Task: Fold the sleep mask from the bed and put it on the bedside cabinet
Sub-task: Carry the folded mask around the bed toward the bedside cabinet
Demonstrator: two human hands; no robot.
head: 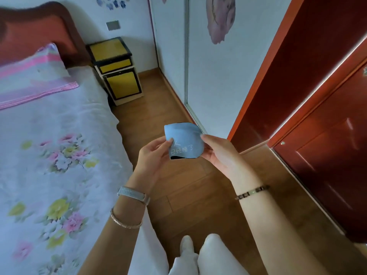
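Observation:
The sleep mask (185, 139) is light blue with white characters and a dark underside, and it looks folded over. I hold it in the air above the wooden floor, beside the bed. My left hand (154, 155) pinches its left edge and my right hand (218, 153) grips its right edge. The bedside cabinet (115, 70), yellow with black trim, stands far ahead at the head of the bed (49, 155), and its top has nothing on it.
A pink striped pillow (33, 76) lies against the red headboard (39, 30). A white wardrobe wall (208, 76) and a red door (327, 116) line the right side. A strip of wooden floor (158, 116) runs between bed and wardrobe. My white-trousered legs show at the bottom.

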